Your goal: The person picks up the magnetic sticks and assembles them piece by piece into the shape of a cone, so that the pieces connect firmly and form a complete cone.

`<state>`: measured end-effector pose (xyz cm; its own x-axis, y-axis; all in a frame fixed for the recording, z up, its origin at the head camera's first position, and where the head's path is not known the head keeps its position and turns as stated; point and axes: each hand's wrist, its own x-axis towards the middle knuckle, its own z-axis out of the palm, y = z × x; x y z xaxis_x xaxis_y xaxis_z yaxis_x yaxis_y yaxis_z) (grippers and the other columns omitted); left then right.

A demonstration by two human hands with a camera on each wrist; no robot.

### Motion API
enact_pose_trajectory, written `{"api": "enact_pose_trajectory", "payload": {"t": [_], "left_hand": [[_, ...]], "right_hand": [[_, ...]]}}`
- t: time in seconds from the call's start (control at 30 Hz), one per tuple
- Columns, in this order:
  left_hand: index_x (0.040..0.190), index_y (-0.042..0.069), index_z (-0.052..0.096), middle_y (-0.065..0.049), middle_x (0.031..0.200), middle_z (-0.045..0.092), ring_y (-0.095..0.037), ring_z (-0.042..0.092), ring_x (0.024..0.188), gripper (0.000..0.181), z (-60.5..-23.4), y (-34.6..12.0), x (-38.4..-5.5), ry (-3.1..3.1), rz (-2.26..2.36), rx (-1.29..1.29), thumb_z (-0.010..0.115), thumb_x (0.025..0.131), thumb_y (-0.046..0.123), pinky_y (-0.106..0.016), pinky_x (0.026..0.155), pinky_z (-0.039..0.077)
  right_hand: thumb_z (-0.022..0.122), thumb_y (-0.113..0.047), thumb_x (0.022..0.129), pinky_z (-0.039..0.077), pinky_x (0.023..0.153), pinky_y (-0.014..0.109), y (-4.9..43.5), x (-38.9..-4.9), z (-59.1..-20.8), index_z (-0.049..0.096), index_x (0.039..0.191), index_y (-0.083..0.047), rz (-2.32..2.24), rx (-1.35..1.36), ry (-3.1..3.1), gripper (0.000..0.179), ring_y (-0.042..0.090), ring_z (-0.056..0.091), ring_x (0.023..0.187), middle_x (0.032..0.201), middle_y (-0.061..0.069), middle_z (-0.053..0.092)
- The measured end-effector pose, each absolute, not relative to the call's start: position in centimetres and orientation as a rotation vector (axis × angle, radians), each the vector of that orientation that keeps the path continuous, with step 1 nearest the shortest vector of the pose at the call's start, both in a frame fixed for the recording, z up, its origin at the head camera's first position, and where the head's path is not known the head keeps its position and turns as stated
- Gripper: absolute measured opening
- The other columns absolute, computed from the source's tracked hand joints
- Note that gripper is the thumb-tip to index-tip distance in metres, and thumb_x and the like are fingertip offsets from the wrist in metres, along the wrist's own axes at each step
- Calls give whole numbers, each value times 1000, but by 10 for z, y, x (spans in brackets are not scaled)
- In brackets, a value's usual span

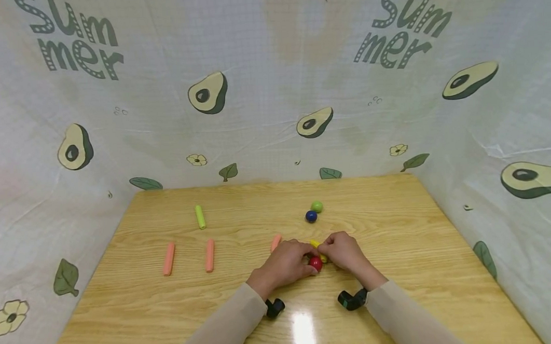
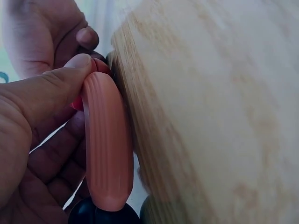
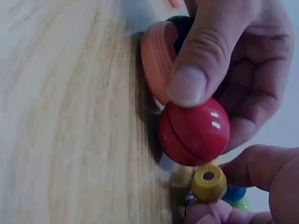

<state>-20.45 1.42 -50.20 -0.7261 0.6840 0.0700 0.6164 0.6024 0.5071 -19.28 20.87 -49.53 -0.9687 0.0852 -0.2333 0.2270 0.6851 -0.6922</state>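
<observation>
My left hand (image 1: 287,262) pinches a glossy red ball (image 1: 315,264) between thumb and fingers, just above the wooden table. A curved, ridged coral stick (image 2: 107,140) lies under that hand, its tip by the thumb and red ball; a dark ball (image 2: 105,212) is at its other end. In the head view the hand hides this dark ball. My right hand (image 1: 345,251) pinches a yellow stick (image 1: 318,250) between thumb and forefinger. Its holed end (image 3: 209,176) faces the camera in the right wrist view, close beside the red ball. Whether they touch, I cannot tell.
Beyond the hands sit a blue ball (image 1: 311,216) and a green ball (image 1: 317,206). Leftward lie two coral sticks (image 1: 169,259) and a lime stick (image 1: 200,217). Another coral stick (image 1: 276,242) is partly behind my left hand. Printed cloth surrounds the wooden table (image 1: 138,314).
</observation>
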Motion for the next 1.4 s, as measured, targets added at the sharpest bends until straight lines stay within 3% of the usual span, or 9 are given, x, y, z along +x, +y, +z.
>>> {"api": "enact_pose_trajectory", "payload": {"t": [0.2, 0.47, 0.53, 0.7, 0.8, 0.9, 1.07, 1.4], "left_hand": [[115, 25, 77, 14, 106, 75, -6, 59, 94, 27, -502, 16, -205, 2695, 757, 1068, 85, 91, 36, -26, 88, 48], [114, 25, 77, 14, 104, 74, -6, 60, 95, 28, -503, 16, -205, 2714, 724, 1064, 85, 91, 39, -28, 90, 48], [115, 25, 77, 14, 105, 75, -7, 60, 95, 29, -503, 16, -205, 2722, 708, 1062, 84, 91, 39, -30, 91, 48], [121, 25, 77, 13, 113, 76, -8, 63, 102, 35, -503, 14, -204, 2749, 666, 1053, 83, 92, 42, -34, 98, 49], [125, 25, 77, 13, 117, 76, -10, 65, 107, 39, -503, 12, -204, 2752, 678, 1050, 83, 92, 44, -31, 98, 51], [125, 25, 78, 13, 117, 76, -11, 66, 111, 40, -504, 9, -205, 2751, 718, 1040, 82, 92, 46, -31, 100, 51], [120, 24, 80, 13, 116, 77, -13, 65, 112, 33, -506, 1, -209, 2789, 826, 980, 80, 94, 45, -37, 105, 50], [123, 19, 78, -1, 128, 72, -25, 59, 124, 30, -509, -31, -218, 2792, 1185, 626, 80, 96, 30, -49, 109, 48]], "right_hand": [[69, -16, 92, 54, 52, 28, 204, -190, -495, 71, 96, -4, -1262, 343, 2656, 13, 17, 64, 55, 77, 8, 69], [70, -16, 97, 51, 52, 26, 203, -186, -497, 67, 96, -3, -1339, 313, 2657, 13, 17, 63, 57, 73, 9, 69], [70, -18, 99, 50, 52, 27, 204, -184, -499, 68, 103, -2, -1361, 276, 2656, 17, 17, 61, 57, 77, 8, 69], [69, -20, 103, 51, 53, 29, 213, -180, -506, 62, 142, -5, -1387, 134, 2649, 42, 16, 61, 60, 113, 11, 69], [69, -20, 104, 51, 54, 29, 219, -178, -508, 55, 153, -9, -1366, 41, 2646, 52, 17, 61, 60, 136, 14, 62], [70, -20, 103, 50, 53, 28, 224, -178, -508, 56, 153, -10, -1354, -15, 2637, 52, 17, 60, 59, 144, 15, 57], [71, -18, 102, 50, 53, 28, 225, -179, -509, 60, 149, -11, -1353, -47, 2635, 48, 17, 59, 57, 142, 13, 58], [71, -18, 103, 51, 53, 28, 227, -179, -510, 61, 149, -14, -1363, -57, 2613, 47, 18, 58, 58, 140, 10, 60]]}}
